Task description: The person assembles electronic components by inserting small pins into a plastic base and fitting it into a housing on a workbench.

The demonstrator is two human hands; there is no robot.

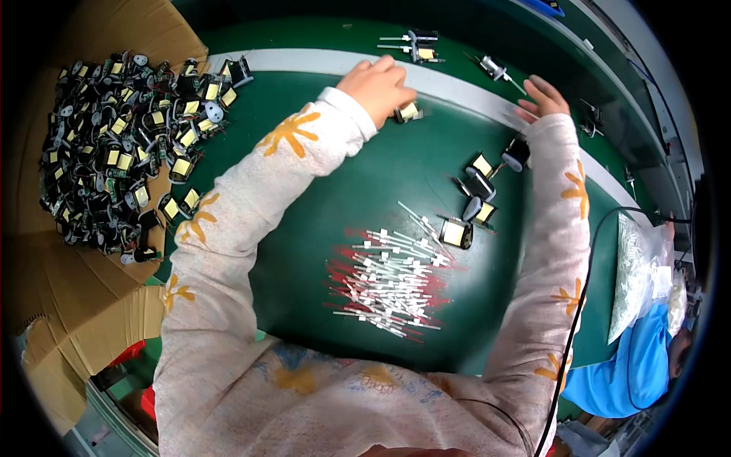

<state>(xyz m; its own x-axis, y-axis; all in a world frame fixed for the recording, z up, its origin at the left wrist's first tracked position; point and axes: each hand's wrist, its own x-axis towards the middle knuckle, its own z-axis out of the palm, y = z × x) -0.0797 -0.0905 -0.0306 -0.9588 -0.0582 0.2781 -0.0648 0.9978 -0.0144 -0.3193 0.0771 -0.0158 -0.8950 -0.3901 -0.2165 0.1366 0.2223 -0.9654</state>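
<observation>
My left hand [378, 87] reaches to the far side of the green belt [358, 190] and closes on a small black coil part with yellow tape [409, 113]. My right hand [542, 99] lies farther right with fingers spread, touching the white stripe [457, 87] and holding nothing. Below it lie several more black coil parts [476, 199] with yellow tape. A loose heap of thin white and red leaded pieces [388, 278] sits on the belt between my forearms.
A big pile of the same black and yellow coil parts [118, 145] lies on cardboard [68, 282] at the left. More parts with leads [417, 46] rest beyond the stripe. A clear bag [636, 274] and another person in blue [632, 365] are at the right.
</observation>
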